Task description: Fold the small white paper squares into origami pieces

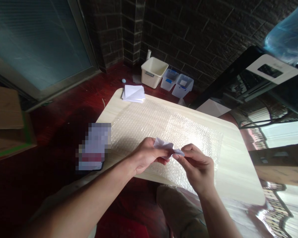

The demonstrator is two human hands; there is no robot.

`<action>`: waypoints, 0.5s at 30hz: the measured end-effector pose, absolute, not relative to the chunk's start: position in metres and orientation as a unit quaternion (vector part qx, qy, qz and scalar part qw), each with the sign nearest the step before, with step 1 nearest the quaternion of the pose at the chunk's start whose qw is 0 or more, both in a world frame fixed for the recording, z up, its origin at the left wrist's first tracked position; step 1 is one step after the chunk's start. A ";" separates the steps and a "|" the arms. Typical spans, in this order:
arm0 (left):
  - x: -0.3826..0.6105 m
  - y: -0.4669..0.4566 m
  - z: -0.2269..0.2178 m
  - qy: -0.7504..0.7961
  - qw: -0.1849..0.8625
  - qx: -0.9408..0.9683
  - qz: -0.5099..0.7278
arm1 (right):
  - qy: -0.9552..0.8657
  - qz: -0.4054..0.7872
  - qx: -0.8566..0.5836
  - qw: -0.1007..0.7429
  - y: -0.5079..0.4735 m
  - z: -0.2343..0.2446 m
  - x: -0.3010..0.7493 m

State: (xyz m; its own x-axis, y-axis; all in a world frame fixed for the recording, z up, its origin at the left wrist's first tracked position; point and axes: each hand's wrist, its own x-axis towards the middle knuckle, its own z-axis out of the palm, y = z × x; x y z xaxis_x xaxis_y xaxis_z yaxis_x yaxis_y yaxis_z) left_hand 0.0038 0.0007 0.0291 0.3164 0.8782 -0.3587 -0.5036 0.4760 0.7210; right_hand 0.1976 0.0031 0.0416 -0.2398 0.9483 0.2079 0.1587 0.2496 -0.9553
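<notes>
A small piece of folded white paper [164, 144] is held up between my two hands, above a sheet of bubble wrap [144, 122] on the table. My left hand [149, 153] is closed on the paper's left part, thumb across the front. At its right end, my right hand [197, 165] pinches a narrow tip of the paper between thumb and fingers. Creased points stick up at the paper's upper left. Some of its lower part is hidden behind my left fingers.
A stack of white paper [133, 93] lies at the table's [245, 175] far left corner. A phone with a blurred screen [94, 145] is by the left edge. On the floor beyond stand a cream bin [151, 77] and two clear boxes [182, 86]. Cardboard boxes [7, 119] flank both sides.
</notes>
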 end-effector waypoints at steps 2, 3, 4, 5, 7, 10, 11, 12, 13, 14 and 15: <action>0.006 0.000 0.029 0.389 0.748 0.266 0.468 | -0.655 0.431 -0.425 0.452 0.003 0.040 0.198; 0.006 0.000 0.029 0.397 0.736 0.276 0.475 | -0.660 0.423 -0.426 0.452 0.003 0.039 0.199; 0.007 0.000 0.029 0.405 0.724 0.285 0.481 | -0.667 0.414 -0.426 0.450 0.004 0.038 0.200; 0.007 0.000 0.029 0.413 0.714 0.292 0.485 | -0.677 0.402 -0.428 0.444 0.004 0.038 0.201; 0.006 -0.001 0.029 0.420 0.703 0.302 0.488 | -0.696 0.373 -0.434 0.434 0.004 0.037 0.202; 0.004 -0.001 0.031 0.406 0.709 0.299 0.494 | -0.699 0.359 -0.442 0.432 0.005 0.038 0.204; 0.003 -0.002 0.031 0.398 0.714 0.293 0.496 | -0.690 0.371 -0.442 0.437 0.005 0.039 0.204; 0.003 -0.002 0.032 0.391 0.719 0.286 0.499 | -0.676 0.390 -0.440 0.445 0.005 0.039 0.204; 0.003 -0.003 0.034 0.382 0.725 0.278 0.502 | -0.658 0.413 -0.435 0.455 0.006 0.040 0.203; 0.003 -0.003 0.035 0.370 0.732 0.272 0.503 | -0.637 0.437 -0.428 0.468 0.006 0.041 0.203; 0.004 -0.004 0.037 0.357 0.740 0.266 0.504 | -0.616 0.460 -0.421 0.481 0.006 0.041 0.203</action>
State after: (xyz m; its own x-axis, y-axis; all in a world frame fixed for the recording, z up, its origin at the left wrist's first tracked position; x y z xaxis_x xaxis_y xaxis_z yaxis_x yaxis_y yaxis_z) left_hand 0.0038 -0.0036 0.0372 0.2372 0.9361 -0.2596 -0.5563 0.3500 0.7537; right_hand 0.2032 0.0062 0.0411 -0.1819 0.9617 0.2050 0.0764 0.2216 -0.9721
